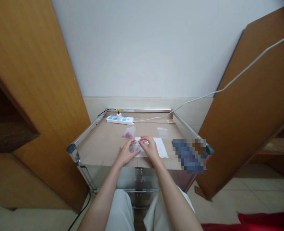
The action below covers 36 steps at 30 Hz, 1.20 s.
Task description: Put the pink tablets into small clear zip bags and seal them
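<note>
Here, LH (127, 154) spread, RH (151, 148) nearly pinched, over paper (161, 149)

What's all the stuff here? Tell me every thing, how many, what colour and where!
Wall: one, white, behind
Wooden furniture: two sides, brown, left and right
Rack: one, silver, middle
Cardboard: count unclear, tan, rack top
Power strip: one, white-blue, back left
Plug: one, white, in strip
White cord: one, white, strip towards right
Black cable: count unclear, black, left
Bag of pink bits: one, clear, beyond left hand
Clear packet: one, see-through, beyond paper
Paper: one, white, under hands
Small bits: uncountable, pink-white, by right fingertips
Tag: one, brown, back right
Pixelated patch: one, bluish, front right
Red cloth: count unclear, red, bottom right
Floor: one, beige, below
Trousers: one pair, white, bottom
Left hand, right hand: two, bare, over paper
</note>
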Each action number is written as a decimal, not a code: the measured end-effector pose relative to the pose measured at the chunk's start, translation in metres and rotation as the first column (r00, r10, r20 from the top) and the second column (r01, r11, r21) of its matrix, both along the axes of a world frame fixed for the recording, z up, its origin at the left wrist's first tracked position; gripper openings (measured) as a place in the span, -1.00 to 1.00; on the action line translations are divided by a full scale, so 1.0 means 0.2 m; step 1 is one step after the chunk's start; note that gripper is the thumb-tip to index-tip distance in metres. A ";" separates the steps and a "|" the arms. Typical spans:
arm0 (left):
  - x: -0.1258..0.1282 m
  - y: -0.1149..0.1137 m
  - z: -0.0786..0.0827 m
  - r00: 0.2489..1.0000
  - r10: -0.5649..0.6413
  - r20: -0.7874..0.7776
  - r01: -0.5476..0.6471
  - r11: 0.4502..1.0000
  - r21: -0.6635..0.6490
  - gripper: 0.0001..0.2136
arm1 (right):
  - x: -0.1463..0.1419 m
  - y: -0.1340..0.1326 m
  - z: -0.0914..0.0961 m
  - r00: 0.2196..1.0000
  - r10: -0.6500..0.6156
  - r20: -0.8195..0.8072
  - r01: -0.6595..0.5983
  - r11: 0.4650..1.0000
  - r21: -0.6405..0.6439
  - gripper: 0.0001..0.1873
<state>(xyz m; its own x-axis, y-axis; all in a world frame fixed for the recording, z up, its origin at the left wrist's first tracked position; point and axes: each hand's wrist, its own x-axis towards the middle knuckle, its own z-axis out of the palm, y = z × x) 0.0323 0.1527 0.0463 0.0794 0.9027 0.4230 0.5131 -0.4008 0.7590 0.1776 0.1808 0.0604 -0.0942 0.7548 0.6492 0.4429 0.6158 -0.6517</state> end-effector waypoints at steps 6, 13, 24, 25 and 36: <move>0.00 0.01 0.00 1.000 0.009 -0.007 -0.009 1.000 0.010 -0.58 | -0.03 0.01 -0.04 0.996 0.040 0.083 -0.036 0.998 -0.052 -0.90; 0.01 0.00 0.00 1.000 0.012 0.007 -0.012 1.000 -0.003 -0.57 | -0.03 0.01 -0.05 0.992 0.081 0.097 -0.075 0.995 -0.065 -0.80; 0.00 0.01 -0.02 1.000 0.021 -0.017 -0.020 1.000 0.022 -0.56 | 0.06 0.08 -0.09 0.955 -0.159 0.252 0.196 0.972 -0.130 -0.74; 0.00 0.01 -0.02 1.000 0.023 -0.015 -0.022 1.000 0.017 -0.56 | 0.06 0.08 -0.10 0.933 -0.176 0.315 0.230 0.963 -0.142 -0.74; -0.01 0.01 -0.02 0.999 0.017 -0.035 -0.016 1.000 0.010 -0.55 | 0.05 0.07 -0.09 0.792 -0.240 0.561 0.388 0.908 -0.160 -0.79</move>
<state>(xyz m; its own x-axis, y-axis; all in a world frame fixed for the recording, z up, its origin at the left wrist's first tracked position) 0.0309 0.1546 0.0428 0.0795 0.8999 0.4289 0.5457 -0.3993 0.7367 0.1878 0.1944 0.0429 -0.0869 0.9312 0.3540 0.8967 0.2279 -0.3794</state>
